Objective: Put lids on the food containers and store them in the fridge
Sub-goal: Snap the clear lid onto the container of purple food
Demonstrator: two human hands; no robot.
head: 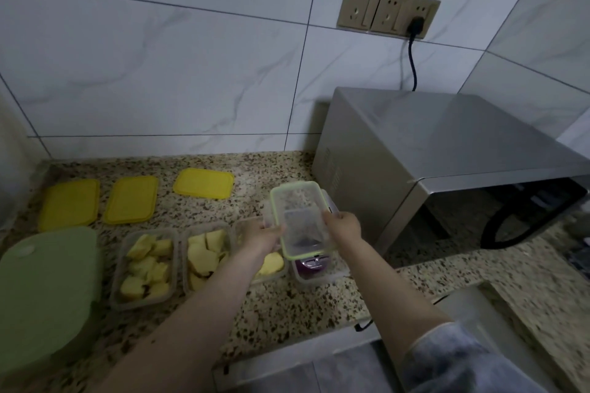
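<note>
My left hand (266, 234) and my right hand (343, 226) grip the two long sides of a clear lid with a green rim (300, 217), held tilted above a clear container of purple food (311, 269). Left of it stand three open clear containers with yellow food: one (145, 268) at the left, one (204, 255) in the middle, and one (271, 265) partly hidden by my left forearm. Three yellow lids lie flat behind them: the left one (69, 203), the middle one (131, 199) and the right one (204, 183).
A large green lidded box (48, 290) sits at the left front of the speckled stone counter (287, 306). A silver microwave (447, 169) fills the right side, its cord plugged into a wall socket (388, 11). The tiled wall stands close behind.
</note>
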